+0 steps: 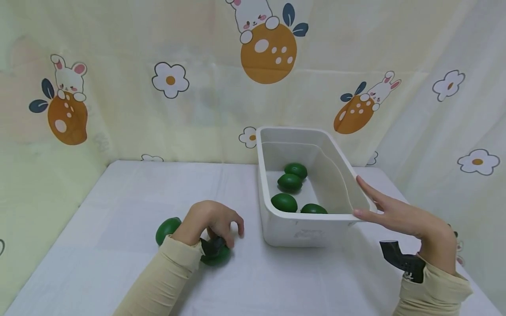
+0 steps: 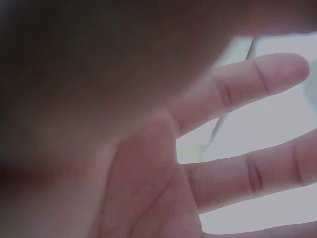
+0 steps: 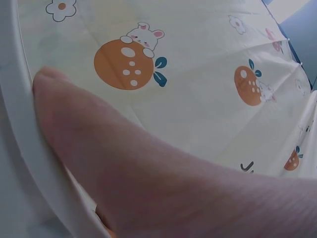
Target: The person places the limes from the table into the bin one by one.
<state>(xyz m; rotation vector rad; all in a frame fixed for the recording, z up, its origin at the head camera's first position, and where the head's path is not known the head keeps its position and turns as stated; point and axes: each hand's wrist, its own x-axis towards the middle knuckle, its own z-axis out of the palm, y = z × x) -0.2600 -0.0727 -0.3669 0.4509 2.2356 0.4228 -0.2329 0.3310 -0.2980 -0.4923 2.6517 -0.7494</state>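
My left hand (image 1: 215,219) hovers over the table, left of a white plastic bin (image 1: 308,228). Its fingers (image 2: 247,84) are spread apart, and the palm holds nothing in the left wrist view. One dark green oval fruit (image 1: 217,258) lies just below this hand, partly hidden by the black wrist camera. Another green fruit (image 1: 167,229) sits left of the wrist, partly covered by it. My right hand (image 1: 399,215) rests on the bin's front right corner, thumb and forefinger stretched along the rim; its other fingers are hidden.
Several similar green fruits (image 1: 290,182) lie inside the bin, toward its left and front. A white cloth covers the table (image 1: 130,197). Behind it hangs a pale curtain (image 1: 209,118) printed with rabbits, oranges and flowers.
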